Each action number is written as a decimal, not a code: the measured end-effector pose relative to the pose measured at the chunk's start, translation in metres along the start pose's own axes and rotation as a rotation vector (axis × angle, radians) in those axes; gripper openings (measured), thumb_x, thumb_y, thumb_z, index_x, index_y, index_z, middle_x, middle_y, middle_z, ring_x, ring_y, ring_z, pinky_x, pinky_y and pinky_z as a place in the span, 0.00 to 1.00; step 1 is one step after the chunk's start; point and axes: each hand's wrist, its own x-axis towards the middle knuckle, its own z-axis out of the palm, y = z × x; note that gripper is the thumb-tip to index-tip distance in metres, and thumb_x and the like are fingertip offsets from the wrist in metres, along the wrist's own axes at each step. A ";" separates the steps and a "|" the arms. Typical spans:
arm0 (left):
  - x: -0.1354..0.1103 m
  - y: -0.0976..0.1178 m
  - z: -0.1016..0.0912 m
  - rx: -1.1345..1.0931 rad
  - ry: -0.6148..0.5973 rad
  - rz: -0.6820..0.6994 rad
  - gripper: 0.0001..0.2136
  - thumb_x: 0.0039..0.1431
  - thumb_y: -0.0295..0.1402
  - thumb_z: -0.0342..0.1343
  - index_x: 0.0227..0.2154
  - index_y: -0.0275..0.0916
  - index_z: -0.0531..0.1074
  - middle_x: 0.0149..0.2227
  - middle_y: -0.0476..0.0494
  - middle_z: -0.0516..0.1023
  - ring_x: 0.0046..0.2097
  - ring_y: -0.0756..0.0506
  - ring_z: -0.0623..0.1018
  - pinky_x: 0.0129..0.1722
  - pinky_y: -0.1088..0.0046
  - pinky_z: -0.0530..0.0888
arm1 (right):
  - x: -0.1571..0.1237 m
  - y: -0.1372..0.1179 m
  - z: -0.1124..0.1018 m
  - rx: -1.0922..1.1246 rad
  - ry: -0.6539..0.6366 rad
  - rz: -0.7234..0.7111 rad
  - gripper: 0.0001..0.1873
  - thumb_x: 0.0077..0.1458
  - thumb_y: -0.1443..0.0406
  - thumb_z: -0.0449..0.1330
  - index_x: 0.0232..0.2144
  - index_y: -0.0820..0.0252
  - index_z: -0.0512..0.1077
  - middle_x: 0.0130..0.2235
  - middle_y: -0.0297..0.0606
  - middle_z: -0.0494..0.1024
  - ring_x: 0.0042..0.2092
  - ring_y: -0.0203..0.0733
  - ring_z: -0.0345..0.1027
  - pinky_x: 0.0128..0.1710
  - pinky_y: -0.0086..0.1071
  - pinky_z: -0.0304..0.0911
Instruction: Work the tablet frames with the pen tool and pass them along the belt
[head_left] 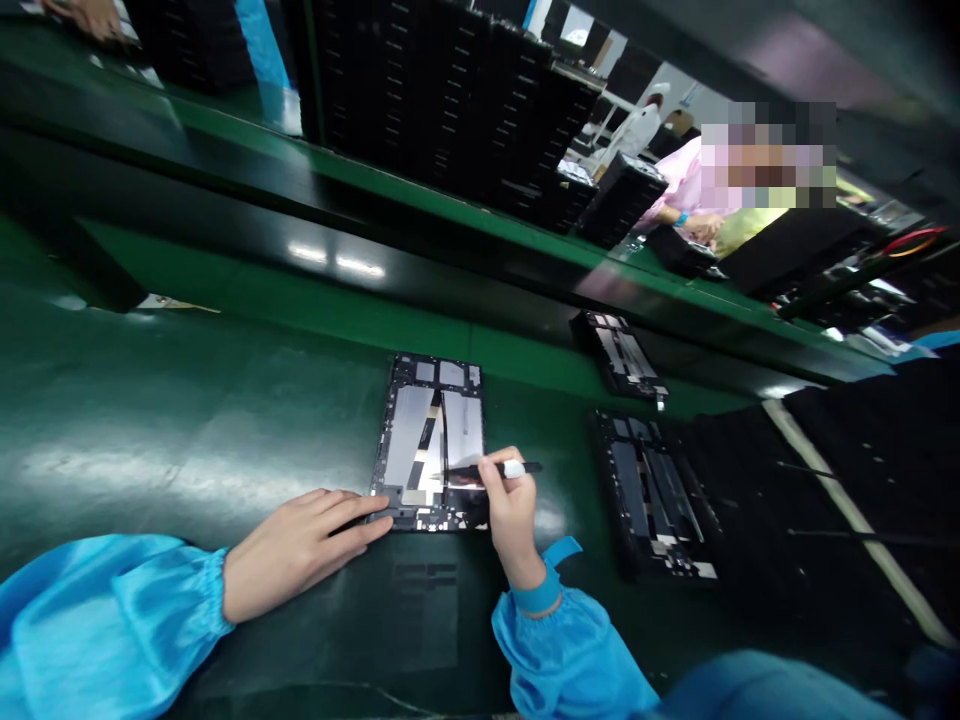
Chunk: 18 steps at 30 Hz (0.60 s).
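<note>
An opened tablet (pixel 465 430) lies flat on the green bench, its silver inner plates, a dark slanted ribbon cable (pixel 426 440) and a thin black cable showing. My left hand (pixel 300 545) is stretched out flat, fingertips on the tablet's lower left corner. In my right hand (pixel 512 505), pinched between thumb and fingers, are dark slim tweezers (pixel 469 474). Their tip points left over the lower middle of the tablet, close to the cables. Whether the tip touches anything I cannot tell. White shows at the fingers near the tweezers' back end.
Two more opened tablets, one nearer (pixel 652 500) and one farther (pixel 621 352), lie to the right. Dark stacked trays (pixel 840 480) stand at far right. Behind a raised shelf (pixel 450 205) are tall black stacks (pixel 450 90) and a co-worker in pink (pixel 679 175).
</note>
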 end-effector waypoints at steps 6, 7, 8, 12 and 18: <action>0.039 0.004 -0.004 -0.001 0.028 0.119 0.12 0.75 0.37 0.47 0.49 0.42 0.75 0.45 0.46 0.81 0.42 0.44 0.77 0.40 0.68 0.73 | 0.025 0.019 0.002 0.123 0.286 -0.014 0.20 0.57 0.49 0.63 0.37 0.60 0.74 0.33 0.37 0.80 0.31 0.41 0.77 0.36 0.36 0.73; 0.047 0.007 0.000 0.014 0.040 0.159 0.12 0.75 0.36 0.47 0.49 0.40 0.74 0.45 0.45 0.81 0.42 0.43 0.77 0.42 0.67 0.73 | 0.028 0.021 0.002 0.132 0.307 -0.008 0.21 0.56 0.48 0.63 0.39 0.61 0.75 0.34 0.39 0.81 0.32 0.42 0.77 0.37 0.37 0.73; 0.055 0.010 0.006 0.037 0.052 0.200 0.13 0.75 0.33 0.45 0.51 0.39 0.74 0.45 0.44 0.81 0.42 0.43 0.77 0.42 0.66 0.73 | 0.032 0.024 0.001 0.139 0.327 -0.002 0.23 0.56 0.48 0.63 0.40 0.61 0.77 0.34 0.40 0.81 0.33 0.42 0.77 0.38 0.37 0.73; 0.081 0.002 0.036 0.149 0.045 0.225 0.14 0.74 0.31 0.44 0.52 0.39 0.73 0.43 0.42 0.80 0.39 0.43 0.77 0.37 0.66 0.73 | 0.045 0.029 -0.010 0.085 0.378 -0.049 0.26 0.57 0.47 0.62 0.44 0.62 0.79 0.38 0.43 0.82 0.34 0.42 0.76 0.36 0.36 0.73; 0.114 -0.105 0.049 0.297 0.053 -0.010 0.16 0.73 0.39 0.46 0.53 0.43 0.75 0.48 0.40 0.80 0.42 0.41 0.77 0.40 0.66 0.74 | 0.065 0.029 -0.031 0.049 0.394 -0.121 0.28 0.57 0.46 0.62 0.46 0.63 0.78 0.36 0.43 0.84 0.30 0.41 0.77 0.31 0.33 0.73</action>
